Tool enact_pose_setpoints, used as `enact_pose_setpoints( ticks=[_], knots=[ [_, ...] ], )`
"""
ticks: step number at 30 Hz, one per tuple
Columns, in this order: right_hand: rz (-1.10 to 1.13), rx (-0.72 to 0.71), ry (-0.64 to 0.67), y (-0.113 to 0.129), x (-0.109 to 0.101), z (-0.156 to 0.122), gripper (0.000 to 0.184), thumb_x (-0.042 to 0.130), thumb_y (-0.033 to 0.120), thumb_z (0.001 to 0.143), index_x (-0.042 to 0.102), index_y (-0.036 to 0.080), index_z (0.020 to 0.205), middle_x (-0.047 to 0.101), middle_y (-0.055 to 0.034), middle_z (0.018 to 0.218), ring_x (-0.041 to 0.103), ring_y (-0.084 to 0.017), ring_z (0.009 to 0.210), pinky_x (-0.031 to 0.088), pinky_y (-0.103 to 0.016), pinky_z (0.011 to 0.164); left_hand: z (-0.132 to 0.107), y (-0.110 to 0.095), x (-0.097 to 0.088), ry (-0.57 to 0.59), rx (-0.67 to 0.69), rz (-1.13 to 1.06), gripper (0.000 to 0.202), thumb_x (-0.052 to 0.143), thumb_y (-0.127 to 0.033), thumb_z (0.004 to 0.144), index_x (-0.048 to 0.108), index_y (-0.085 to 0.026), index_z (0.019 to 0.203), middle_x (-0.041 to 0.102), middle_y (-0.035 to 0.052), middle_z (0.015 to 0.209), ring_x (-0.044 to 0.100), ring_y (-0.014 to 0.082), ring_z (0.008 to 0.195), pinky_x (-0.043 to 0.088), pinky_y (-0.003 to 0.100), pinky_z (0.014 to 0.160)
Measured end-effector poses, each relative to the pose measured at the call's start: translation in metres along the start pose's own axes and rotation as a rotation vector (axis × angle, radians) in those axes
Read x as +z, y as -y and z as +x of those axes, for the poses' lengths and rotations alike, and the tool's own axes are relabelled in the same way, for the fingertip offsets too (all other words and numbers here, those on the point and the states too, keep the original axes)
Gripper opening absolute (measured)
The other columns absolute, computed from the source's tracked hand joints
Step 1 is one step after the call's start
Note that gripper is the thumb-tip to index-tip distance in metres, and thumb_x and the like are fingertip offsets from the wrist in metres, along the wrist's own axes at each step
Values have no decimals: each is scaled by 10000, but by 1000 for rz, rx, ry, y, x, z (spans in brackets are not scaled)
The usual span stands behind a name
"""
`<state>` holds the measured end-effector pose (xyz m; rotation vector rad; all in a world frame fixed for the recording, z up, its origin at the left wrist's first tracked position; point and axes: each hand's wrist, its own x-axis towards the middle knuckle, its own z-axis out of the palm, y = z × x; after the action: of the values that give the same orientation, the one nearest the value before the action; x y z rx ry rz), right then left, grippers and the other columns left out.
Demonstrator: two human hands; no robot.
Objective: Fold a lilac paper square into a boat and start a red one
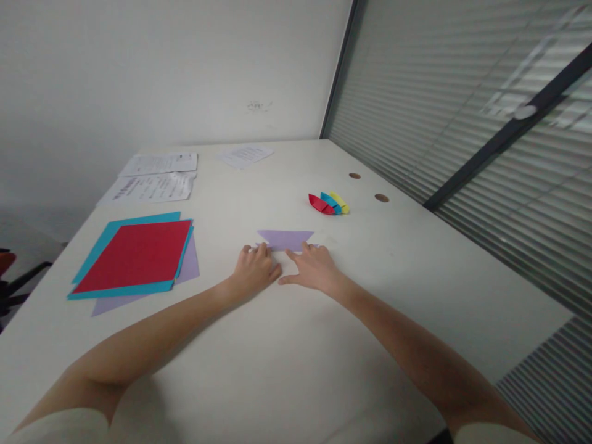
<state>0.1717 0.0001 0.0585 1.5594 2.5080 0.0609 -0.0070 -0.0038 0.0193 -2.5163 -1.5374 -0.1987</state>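
A folded lavender paper (287,239) lies flat on the table before me, wider along its far edge, with pointed corners at its sides. My left hand (255,266) rests on its near left corner, the fingers bent and pressing down, the thumb apart. On the near right corner lies my right hand (314,266), its fingers spread and the thumb stretched out to the left over the table. Both hands press from above and neither visibly pinches the paper. The fingers cover the paper's near corners.
Left on the white table (277,345) is a stack of red (139,253), blue and lavender sheets. Folded red (320,204), blue (331,202) and yellow (340,201) paper pieces lie right of centre. Printed papers (152,187) lie farther back. Blinds (462,92) border the right side.
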Motion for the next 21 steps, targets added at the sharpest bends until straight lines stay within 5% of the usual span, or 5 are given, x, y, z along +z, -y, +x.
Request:
enact_pose_setpoints(
  ticks=[8, 18, 21],
  knots=[
    [33, -2, -41, -10, 7, -7, 945, 163, 850, 797, 588, 158, 1280, 594, -210, 1163, 588, -323, 1091, 443, -415, 858, -1, 2, 3, -22, 27, 2, 429, 419, -425, 931, 699, -101, 954, 653, 190, 996, 628, 295, 859, 422, 466, 852],
    [5, 0, -31, -2, 5, -3, 883, 273, 867, 760, 414, 320, 1439, 585, -180, 1165, 604, -320, 1042, 421, -404, 847, 0, 2, 2, -4, 48, 23, 426, 413, -426, 938, 660, -85, 1000, 645, 182, 957, 616, 289, 828, 439, 430, 770],
    [-1, 8, -28, -1, 4, -3, 897, 236, 863, 771, 471, 272, 1403, 585, -199, 1158, 600, -326, 1048, 420, -408, 845, 0, 0, -1, 17, 44, 24, 441, 411, -424, 939, 668, -67, 969, 640, 194, 962, 616, 296, 840, 439, 429, 760]
  ],
)
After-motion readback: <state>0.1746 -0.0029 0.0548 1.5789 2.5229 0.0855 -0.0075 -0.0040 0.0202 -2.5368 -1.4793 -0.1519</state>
